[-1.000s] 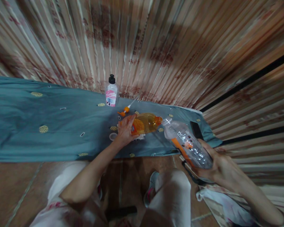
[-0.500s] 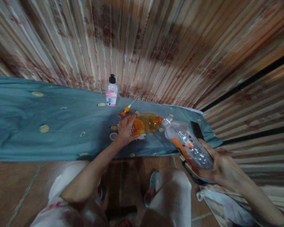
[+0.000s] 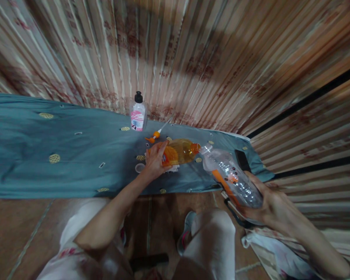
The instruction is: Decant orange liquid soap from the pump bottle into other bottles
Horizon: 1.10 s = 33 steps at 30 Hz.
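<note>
My left hand (image 3: 155, 161) is wrapped round the base end of an orange, see-through bottle (image 3: 181, 151), which is tipped on its side with its open neck to the right. That neck meets the mouth of a large clear bottle (image 3: 231, 175) with an orange label. Around the clear bottle's lower end my right hand (image 3: 266, 200) is closed, tilting it so that its mouth points up and left. An orange pump top (image 3: 155, 135) with a thin tube lies just behind my left hand. Whitish crumpled material (image 3: 172, 168) shows under the orange bottle.
A clear bottle with a black cap and pink label (image 3: 138, 114) stands at the back of the teal cloth-covered surface (image 3: 81, 155). A white ring-like cap (image 3: 139, 168) lies left of my left hand. A dark flat object (image 3: 242, 160) lies at the right, near the pleated curtain (image 3: 169, 58).
</note>
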{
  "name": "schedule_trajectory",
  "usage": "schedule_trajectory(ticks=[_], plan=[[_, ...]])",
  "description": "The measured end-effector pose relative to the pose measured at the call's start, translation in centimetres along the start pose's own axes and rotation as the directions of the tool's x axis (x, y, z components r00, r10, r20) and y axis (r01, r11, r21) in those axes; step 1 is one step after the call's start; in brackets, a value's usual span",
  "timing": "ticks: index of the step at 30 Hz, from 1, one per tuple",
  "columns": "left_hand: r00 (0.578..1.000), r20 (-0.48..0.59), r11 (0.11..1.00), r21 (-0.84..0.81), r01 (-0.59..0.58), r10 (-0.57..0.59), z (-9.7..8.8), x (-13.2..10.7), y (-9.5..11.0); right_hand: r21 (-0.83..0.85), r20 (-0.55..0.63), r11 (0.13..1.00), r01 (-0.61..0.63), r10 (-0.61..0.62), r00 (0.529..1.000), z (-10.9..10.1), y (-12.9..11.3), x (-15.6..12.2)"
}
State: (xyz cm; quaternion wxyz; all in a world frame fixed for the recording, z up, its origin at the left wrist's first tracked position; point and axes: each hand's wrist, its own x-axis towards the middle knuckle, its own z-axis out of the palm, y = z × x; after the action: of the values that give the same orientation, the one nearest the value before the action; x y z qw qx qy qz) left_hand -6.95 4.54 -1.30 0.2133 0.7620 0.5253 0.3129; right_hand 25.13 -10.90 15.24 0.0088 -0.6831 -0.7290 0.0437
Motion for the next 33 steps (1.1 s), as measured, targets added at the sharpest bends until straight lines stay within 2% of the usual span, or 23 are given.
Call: schedule_trajectory(ticks=[3,8,15,33], plan=[[1.000,-0.005,1.000,-0.001,-0.008,0.008,-0.04,-0.06,-0.05,0.064,0.060,0.997,-0.043,0.039,0.997,-0.27,-0.20,0.07],[1.000,-0.004,1.000,-0.006,-0.012,0.012,-0.07,-0.05,0.02,0.102,0.053,0.993,-0.051,0.046,0.998,-0.42,-0.34,0.04],[1.000,0.003,1.000,0.002,0.008,-0.008,-0.22,0.00,0.35,0.099,0.094,0.992,-0.078,0.069,0.993,-0.41,-0.31,0.03],[1.000,-0.008,1.000,0.009,-0.016,0.016,0.02,-0.06,0.03,0.093,0.092,0.993,-0.079,0.071,0.993,-0.56,-0.35,0.14]])
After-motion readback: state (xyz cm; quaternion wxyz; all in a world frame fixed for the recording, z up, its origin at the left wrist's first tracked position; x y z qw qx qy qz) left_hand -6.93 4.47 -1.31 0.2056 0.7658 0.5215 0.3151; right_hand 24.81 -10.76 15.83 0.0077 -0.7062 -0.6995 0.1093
